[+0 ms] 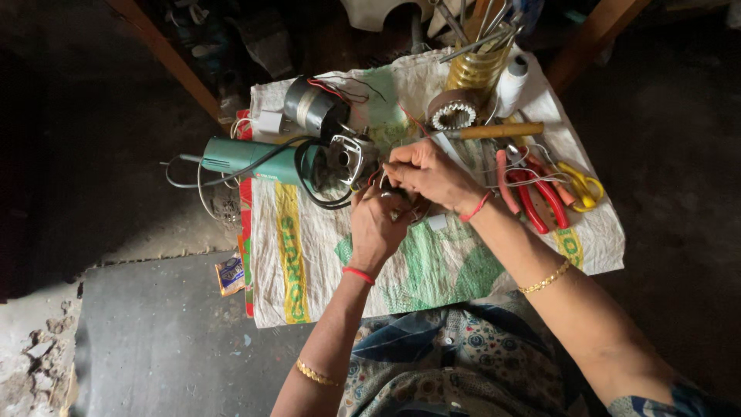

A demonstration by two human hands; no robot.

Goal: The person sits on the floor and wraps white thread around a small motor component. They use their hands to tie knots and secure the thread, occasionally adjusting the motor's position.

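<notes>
Hands meet over the middle of a white woven sack with green and yellow print, spread flat on the dark floor. The left hand has its grip closed around a small dark part with wires, which sits near the sack's centre; what the part is cannot be told. The right hand comes from above, its fingertips pinched together on the same part, touching the left hand's fingers. Both wrists carry a red thread and a gold bangle further up the arm.

Just beyond the hands lies a green angle grinder, its body hanging over the sack's left edge and its black cord looping beside it. Behind it, near the far left corner, rests a grey motor with red wires. A ring-shaped stator and a jar of tools stand at the far edge. Red-handled pliers and yellow-handled scissors lie by the right edge.
</notes>
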